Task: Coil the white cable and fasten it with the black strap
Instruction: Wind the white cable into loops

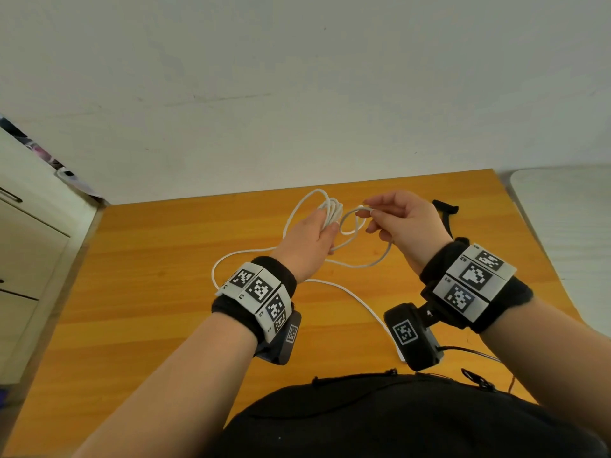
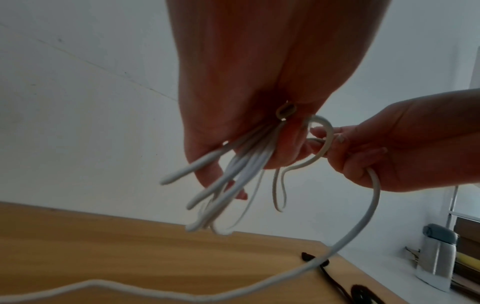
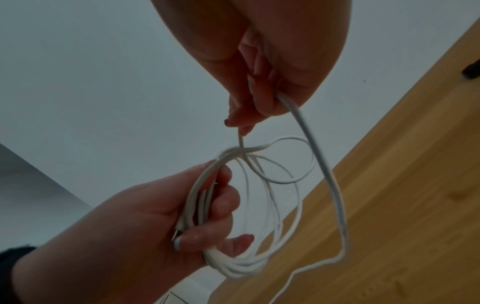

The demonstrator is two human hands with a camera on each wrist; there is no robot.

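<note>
The desk [image 1: 165, 292] lies below both my hands, and a loose run of the white cable [image 1: 350, 294] trails across it toward my body. My left hand [image 1: 307, 239] grips the finished turns as a bundle, fingers curled round them, the connector end tucked in my palm. My right hand [image 1: 403, 223], just beside it, pinches the next loop between thumb and fingertips, with the slack passing through the lower fingers. To do this well, I judge each new turn should match the size of the held ones and lie flat against them, without twist. The black strap [image 1: 444, 209] lies on the desk just beyond my right hand, not yet used.
</note>
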